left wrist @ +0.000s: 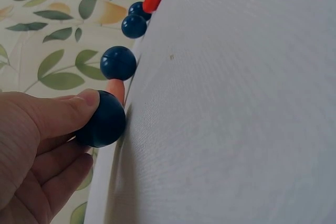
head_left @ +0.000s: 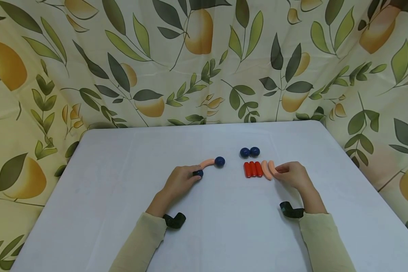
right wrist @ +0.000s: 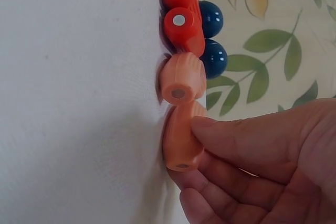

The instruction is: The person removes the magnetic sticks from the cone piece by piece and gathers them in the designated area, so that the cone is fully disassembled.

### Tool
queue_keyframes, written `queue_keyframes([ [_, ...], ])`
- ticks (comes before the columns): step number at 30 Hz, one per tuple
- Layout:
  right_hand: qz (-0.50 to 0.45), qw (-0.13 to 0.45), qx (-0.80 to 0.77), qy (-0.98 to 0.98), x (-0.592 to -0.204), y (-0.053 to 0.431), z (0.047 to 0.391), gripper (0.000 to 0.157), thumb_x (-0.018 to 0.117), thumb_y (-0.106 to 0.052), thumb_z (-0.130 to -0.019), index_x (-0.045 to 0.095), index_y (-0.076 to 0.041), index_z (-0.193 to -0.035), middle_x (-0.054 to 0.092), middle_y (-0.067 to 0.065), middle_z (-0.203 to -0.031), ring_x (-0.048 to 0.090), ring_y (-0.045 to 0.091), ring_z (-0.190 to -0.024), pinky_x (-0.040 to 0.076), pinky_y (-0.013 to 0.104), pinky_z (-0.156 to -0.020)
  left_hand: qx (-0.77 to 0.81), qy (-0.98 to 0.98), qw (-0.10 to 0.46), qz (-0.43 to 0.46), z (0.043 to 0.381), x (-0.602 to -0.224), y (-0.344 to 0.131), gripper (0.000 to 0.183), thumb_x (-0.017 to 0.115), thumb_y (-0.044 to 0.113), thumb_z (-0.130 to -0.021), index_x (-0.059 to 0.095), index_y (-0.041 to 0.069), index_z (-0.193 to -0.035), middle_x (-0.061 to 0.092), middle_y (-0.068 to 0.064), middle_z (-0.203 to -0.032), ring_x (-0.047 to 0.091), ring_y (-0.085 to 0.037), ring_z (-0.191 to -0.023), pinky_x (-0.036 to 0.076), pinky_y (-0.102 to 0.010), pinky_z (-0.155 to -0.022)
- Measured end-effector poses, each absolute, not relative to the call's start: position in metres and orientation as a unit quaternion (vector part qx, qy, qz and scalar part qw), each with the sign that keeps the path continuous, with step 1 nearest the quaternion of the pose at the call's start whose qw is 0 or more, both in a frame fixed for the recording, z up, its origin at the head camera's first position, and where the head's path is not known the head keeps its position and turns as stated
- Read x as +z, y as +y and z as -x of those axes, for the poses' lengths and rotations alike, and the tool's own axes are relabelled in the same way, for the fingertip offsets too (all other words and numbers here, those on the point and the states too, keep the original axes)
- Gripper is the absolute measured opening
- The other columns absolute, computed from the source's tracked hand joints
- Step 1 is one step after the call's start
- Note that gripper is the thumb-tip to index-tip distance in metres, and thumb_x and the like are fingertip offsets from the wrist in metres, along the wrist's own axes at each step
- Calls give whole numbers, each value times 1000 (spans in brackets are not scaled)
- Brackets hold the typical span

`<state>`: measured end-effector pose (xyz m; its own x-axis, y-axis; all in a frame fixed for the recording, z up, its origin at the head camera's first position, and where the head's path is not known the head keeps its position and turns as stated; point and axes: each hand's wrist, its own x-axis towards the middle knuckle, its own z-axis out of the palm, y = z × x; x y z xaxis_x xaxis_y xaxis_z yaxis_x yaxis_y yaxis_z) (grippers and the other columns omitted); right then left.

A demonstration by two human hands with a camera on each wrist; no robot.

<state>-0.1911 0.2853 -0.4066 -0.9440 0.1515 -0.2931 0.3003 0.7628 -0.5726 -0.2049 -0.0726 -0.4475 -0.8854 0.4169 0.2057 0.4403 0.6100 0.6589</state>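
Note:
My left hand [head_left: 180,182] pinches a dark blue ball [left wrist: 105,121] between thumb and fingers. Just beyond that ball lies a curved peach rod [head_left: 207,163], whose far end meets another blue ball [head_left: 219,162]. Whether the pinched ball touches the rod's near end, I cannot tell. On the right, my right hand [head_left: 293,175] holds a curved peach rod [right wrist: 182,139] between thumb and fingers. A second curved peach rod [head_left: 266,170] lies beside it, and a row of red rods [head_left: 253,169] comes after. Grey discs show in the rod ends in the right wrist view.
Two blue balls [head_left: 249,152] sit together behind the red rods. Everything lies on a white-covered table [head_left: 224,226]. Leaf-and-fruit patterned cloth [head_left: 190,87] hangs behind and at the sides. A dark device [head_left: 175,220] is worn at each wrist.

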Motion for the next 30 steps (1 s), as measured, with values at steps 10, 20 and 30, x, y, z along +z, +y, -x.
queue_keyframes([
  [10,-124,124,-327,928,-405,281,192,36,63,-14,-87,58,9,-113,60,22,-103,52,30,-88,48,39,-76,-377,-898,5,228,205,-447,-72,33,68,15,-84,64,9,-116,63,-3,-113,55,-15,-109,44,-30,-89],
  [20,-122,86,-325,934,-393,273,187,36,60,-15,-89,56,8,-117,57,25,-109,53,34,-93,49,42,-77,-344,-907,19,241,204,-446,-70,35,69,15,-83,64,10,-118,65,-4,-109,60,-17,-102,48,-31,-83],
  [30,-1,54,-358,932,-378,230,174,30,62,-11,-87,61,8,-110,64,19,-99,60,30,-89,52,37,-74,-311,-912,1,266,200,-437,-68,28,70,13,-82,67,10,-110,66,-4,-104,61,-17,-96,49,-32,-79],
])
